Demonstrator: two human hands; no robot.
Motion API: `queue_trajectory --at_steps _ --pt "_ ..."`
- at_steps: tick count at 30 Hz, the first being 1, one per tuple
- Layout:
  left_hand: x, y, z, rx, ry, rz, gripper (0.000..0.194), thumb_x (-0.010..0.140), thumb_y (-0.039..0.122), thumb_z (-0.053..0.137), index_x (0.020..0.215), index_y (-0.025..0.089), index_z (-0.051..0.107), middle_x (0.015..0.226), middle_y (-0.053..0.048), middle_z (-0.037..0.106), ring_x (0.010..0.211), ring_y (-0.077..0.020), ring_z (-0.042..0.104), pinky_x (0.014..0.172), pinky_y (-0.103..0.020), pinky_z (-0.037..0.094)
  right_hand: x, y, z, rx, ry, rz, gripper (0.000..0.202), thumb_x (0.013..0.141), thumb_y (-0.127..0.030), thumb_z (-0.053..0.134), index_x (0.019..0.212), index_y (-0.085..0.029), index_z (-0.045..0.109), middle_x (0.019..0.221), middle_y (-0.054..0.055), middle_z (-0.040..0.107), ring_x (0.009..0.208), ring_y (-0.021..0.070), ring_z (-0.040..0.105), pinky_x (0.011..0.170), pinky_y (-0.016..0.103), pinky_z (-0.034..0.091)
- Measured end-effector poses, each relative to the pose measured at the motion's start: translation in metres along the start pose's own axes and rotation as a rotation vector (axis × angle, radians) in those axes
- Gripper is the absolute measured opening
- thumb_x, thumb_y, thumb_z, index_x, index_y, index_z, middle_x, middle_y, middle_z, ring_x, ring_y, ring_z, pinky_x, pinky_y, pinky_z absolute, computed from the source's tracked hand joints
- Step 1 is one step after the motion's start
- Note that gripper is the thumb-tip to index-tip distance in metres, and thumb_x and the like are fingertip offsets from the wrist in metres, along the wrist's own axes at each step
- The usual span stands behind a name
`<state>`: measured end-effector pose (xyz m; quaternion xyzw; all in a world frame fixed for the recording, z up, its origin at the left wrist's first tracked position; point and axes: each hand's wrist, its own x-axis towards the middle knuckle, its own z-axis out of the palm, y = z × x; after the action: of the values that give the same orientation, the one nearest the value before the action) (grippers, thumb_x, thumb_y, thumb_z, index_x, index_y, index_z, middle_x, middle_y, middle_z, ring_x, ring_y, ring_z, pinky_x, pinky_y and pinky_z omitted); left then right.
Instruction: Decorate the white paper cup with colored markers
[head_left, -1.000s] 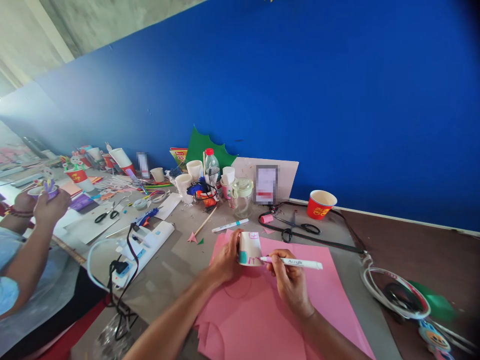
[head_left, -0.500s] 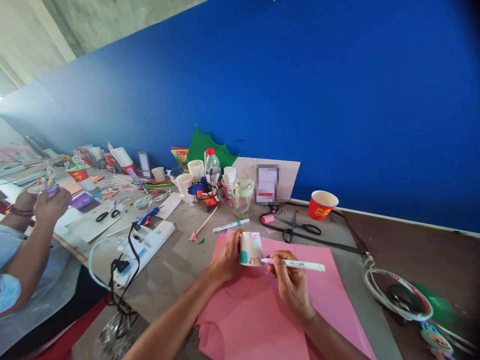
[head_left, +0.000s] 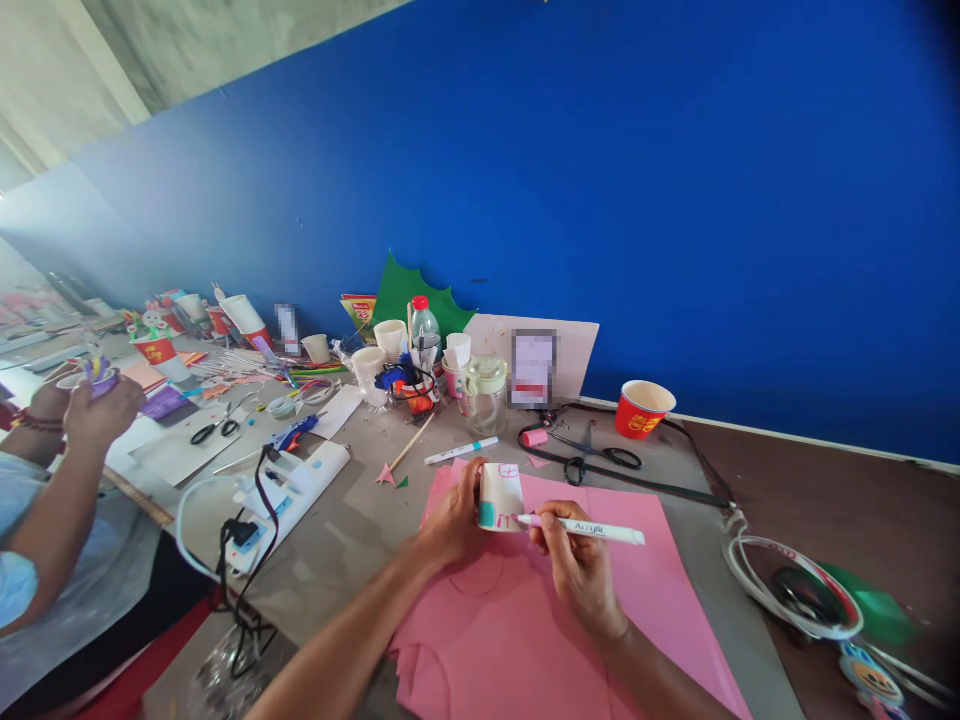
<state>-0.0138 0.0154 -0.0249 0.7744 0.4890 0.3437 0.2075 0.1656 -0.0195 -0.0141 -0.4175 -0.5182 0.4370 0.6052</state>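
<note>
My left hand (head_left: 455,520) is closed around the left side of a white paper cup (head_left: 501,497), held over the pink paper sheets (head_left: 540,620). The cup bears a pink window-like outline near one end, a teal patch, and pink strokes near the other end. In my right hand (head_left: 574,560) is a white acrylic marker (head_left: 592,529) with a pink tip end, pinched between thumb and fingers. Its tip is at the pink strokes, seemingly touching the cup. A second marker with a teal band (head_left: 461,450) lies behind the cup.
Behind stand a glass jar (head_left: 486,393), a bottle with a red cap (head_left: 424,325) and a red paper cup (head_left: 646,409). Scissors (head_left: 600,452) lie near a black strap. At left are a power strip (head_left: 289,510), a glue gun (head_left: 296,432) and another person's hands (head_left: 101,405) holding a small purple cup.
The marker tip has shifted slightly left along the cup, and my right hand with it. The pink strokes look a little fuller. My left hand keeps its hold.
</note>
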Motion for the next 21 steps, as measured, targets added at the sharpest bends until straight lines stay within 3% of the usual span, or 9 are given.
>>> queue_trajectory --at_steps 21 --pt "0.0005 0.0027 -0.0019 -0.021 -0.005 0.003 0.059 0.076 0.011 0.056 0.128 0.018 0.030 0.093 -0.006 0.063 0.071 -0.0172 0.059 0.060 -0.028 0.043 0.0017 0.0022 -0.0025 0.003 0.013 0.006 0.036 0.090 -0.053 0.055 0.075 -0.020 0.059 0.060 0.001 0.058 0.055 0.0144 0.054 0.050 0.025 0.044"
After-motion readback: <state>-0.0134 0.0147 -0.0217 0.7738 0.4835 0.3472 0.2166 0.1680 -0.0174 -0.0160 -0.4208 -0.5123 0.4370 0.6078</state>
